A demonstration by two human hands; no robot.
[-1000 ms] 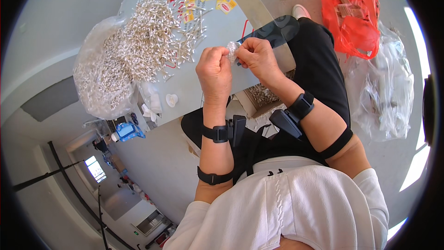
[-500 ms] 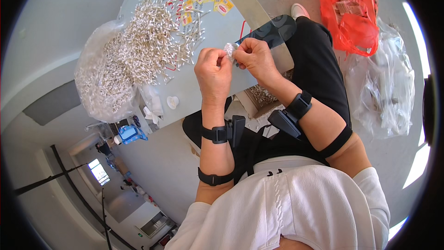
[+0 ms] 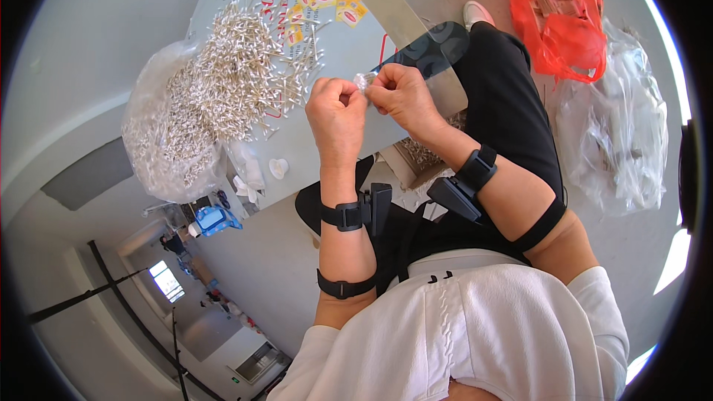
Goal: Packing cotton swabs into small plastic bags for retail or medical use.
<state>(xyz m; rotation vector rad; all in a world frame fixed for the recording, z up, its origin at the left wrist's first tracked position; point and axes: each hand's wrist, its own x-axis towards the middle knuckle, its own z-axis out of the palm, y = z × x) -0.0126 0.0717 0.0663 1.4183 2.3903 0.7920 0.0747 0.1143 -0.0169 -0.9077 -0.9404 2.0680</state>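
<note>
Over the table, both of my hands meet at a small white bundle of cotton swabs (image 3: 361,81), its bumpy white tips upward. My left hand (image 3: 336,116) pinches it from the left with thumb and forefinger. From the other side my right hand (image 3: 407,101) is closed on it, fingertips at its edge. Something clear and shiny shows beside the tips; whether it is a wrapper I cannot tell. Left of my hands lies a big heap of loose cotton swabs (image 3: 236,67), spilling from a clear plastic bag (image 3: 141,141). Yellow-and-white printed cards (image 3: 349,12) are scattered beyond.
Beside the bag, a small white piece (image 3: 278,168) lies near the table (image 3: 297,156) edge. An open cardboard box (image 3: 401,167) with swabs sits below the table. At right on the floor are a red plastic bag (image 3: 568,48) with small packs and clear plastic bags (image 3: 616,134).
Both hands stay at the bundle, shifted slightly left in view. The bundle has turned a little between my fingers, and more clear shine shows beside it.
</note>
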